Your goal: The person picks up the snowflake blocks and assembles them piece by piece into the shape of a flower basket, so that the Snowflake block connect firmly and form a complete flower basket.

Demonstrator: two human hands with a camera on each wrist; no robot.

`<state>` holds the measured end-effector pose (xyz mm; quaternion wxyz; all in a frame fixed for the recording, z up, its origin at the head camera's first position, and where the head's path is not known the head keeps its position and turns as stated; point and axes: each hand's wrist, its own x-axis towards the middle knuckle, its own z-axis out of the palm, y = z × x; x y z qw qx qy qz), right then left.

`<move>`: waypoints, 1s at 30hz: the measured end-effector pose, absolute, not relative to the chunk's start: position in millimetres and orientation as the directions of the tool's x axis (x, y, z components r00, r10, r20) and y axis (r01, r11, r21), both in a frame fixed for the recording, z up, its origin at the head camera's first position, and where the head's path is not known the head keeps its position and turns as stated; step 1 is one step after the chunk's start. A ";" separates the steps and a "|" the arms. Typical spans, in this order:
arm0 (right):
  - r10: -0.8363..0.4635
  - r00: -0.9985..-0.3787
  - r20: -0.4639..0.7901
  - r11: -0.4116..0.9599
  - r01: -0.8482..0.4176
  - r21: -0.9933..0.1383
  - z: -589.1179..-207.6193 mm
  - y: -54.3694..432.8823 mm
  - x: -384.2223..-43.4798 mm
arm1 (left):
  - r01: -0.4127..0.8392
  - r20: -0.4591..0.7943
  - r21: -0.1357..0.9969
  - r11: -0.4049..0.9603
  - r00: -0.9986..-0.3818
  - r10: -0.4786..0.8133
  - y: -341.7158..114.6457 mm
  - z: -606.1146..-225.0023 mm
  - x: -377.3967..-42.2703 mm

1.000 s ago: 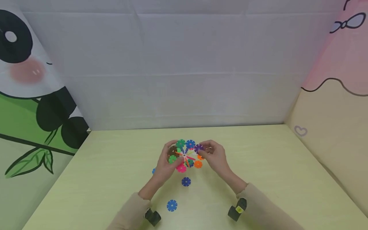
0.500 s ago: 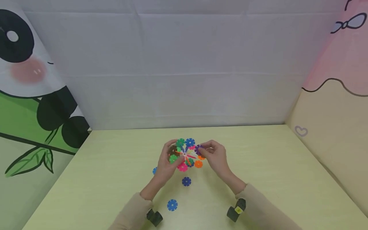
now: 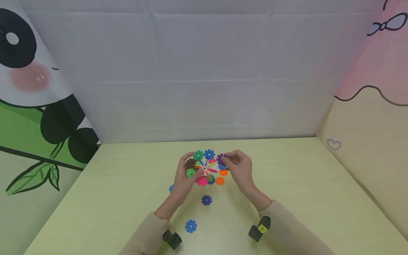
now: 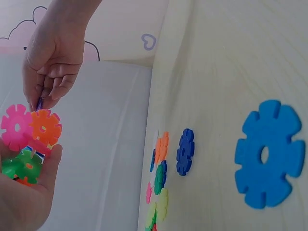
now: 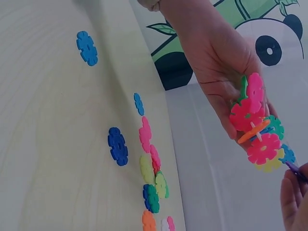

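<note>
In the head view my left hand [image 3: 182, 180] grips a ball-like cluster of slotted plastic snowflake discs [image 3: 211, 170] in pink, orange, green and blue. Its thumb lies against the near side. My right hand [image 3: 241, 167] pinches a purple snowflake disc [image 3: 220, 158] at the cluster's right side. The right wrist view has the purple disc [image 5: 295, 169] almost edge-on, its tip right at a blue disc [image 5: 288, 153] on the cluster [image 5: 263, 148]. In the left wrist view the cluster [image 4: 44, 126] is held up above table height, partly hidden by my left fingers.
Loose snowflake discs lie on the pale table [image 3: 306, 198]: a dark blue one [image 3: 206, 200], a light blue one [image 3: 191, 226], and several more beneath the cluster, such as an orange disc [image 3: 220, 181]. A grey-white backdrop [image 3: 204, 106] closes the far edge; printed panels flank both sides.
Both hands have risen slightly with the cluster. The purple disc has tilted and moved up a little in my right fingers, and a blue disc now shows just below it.
</note>
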<state>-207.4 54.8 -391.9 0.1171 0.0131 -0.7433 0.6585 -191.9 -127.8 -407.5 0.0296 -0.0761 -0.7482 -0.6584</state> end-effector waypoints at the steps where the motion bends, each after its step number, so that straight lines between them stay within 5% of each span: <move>1: 0.136 -0.971 0.194 0.136 -0.176 -0.975 -392.9 53.9 -207.8 | 0.157 0.148 0.980 0.126 -0.986 0.074 -127.1 -406.6 -190.9; 19: 0.141 -0.966 0.217 0.160 -0.194 -0.968 -392.2 50.7 -202.7 | 0.263 0.252 0.948 0.180 -0.964 0.082 -125.3 -409.2 -186.5; 30: 0.027 -0.976 0.217 0.202 -0.207 -0.957 -391.9 55.5 -205.9 | 0.267 0.250 0.948 0.175 -0.961 0.117 -127.4 -409.4 -185.7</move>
